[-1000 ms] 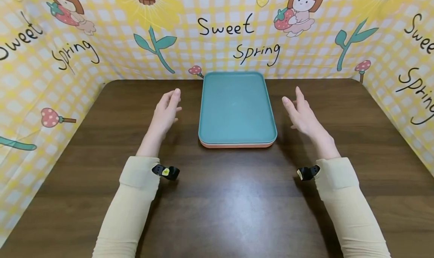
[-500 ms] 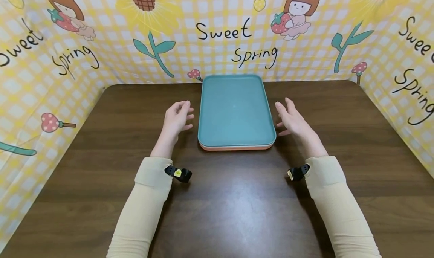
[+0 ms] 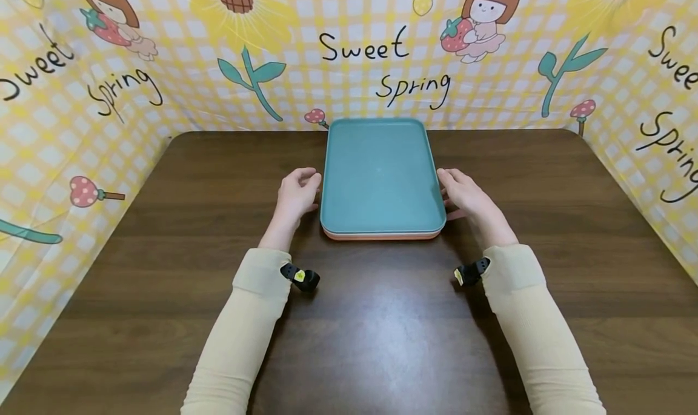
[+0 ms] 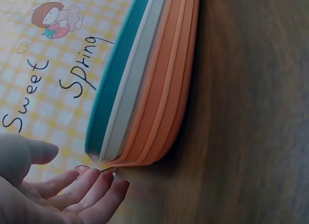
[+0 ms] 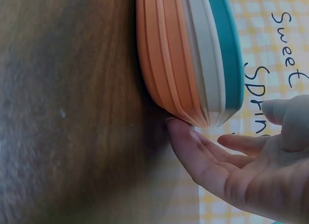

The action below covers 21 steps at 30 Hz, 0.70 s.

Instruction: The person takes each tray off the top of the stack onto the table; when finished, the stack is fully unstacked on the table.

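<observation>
Teal tops your tray stack [image 3: 383, 177] on the dark wooden table [image 3: 376, 318], a pale layer [image 4: 130, 84] and orange layers [image 4: 165, 86] beneath. Your left hand [image 3: 297, 193] and right hand [image 3: 468, 195] flank it, thumbs wide of loosely extended fingers; fingertip contact uncertain.

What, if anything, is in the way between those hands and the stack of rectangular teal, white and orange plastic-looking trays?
Nothing visible. The left hand and right hand are beside opposite long sides of the tray stack, with no object between; whether either hand touches it, I cannot tell.
</observation>
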{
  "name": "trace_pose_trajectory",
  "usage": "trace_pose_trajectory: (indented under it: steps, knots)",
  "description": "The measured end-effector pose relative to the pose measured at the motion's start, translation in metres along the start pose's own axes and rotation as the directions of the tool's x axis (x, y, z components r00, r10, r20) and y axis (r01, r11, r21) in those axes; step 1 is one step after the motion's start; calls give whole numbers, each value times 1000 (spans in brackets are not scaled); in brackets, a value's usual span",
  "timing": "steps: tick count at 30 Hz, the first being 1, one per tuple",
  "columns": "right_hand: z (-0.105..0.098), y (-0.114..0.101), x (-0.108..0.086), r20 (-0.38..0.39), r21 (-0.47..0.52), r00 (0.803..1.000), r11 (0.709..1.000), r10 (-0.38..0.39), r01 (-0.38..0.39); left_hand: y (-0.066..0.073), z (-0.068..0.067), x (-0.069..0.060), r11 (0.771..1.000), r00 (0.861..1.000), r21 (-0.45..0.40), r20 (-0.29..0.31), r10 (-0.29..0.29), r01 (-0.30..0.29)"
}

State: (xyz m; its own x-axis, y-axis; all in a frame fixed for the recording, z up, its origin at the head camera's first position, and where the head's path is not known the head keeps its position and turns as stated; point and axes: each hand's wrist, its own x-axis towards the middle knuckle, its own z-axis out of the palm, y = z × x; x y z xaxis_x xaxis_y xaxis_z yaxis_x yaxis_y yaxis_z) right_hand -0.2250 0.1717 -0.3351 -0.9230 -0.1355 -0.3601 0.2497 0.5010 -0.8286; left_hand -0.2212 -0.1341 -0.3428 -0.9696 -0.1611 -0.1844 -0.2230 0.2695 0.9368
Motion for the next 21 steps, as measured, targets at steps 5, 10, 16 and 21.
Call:
trace_pose_trajectory:
  steps: [5, 10, 16, 21]
  knots:
    - [1, 0, 3, -22, -44, 999, 998, 34, -35, -2, 4, 1, 996, 1000, 91, -1, 22, -22]
    - [2, 1, 3, -33, -68, 999, 997, 37, -39, -2, 6, 0, 974, 998, 221, -13, 58, -54]
    - [3, 3, 3, -61, -93, 998, 995, 30, -36, 0, 9, -2, 939, 997, 336, -16, 82, -72]
    - [3, 4, 2, -93, -122, 995, 992, 34, -45, -3, 10, -2, 917, 996, 393, -24, 89, -72]
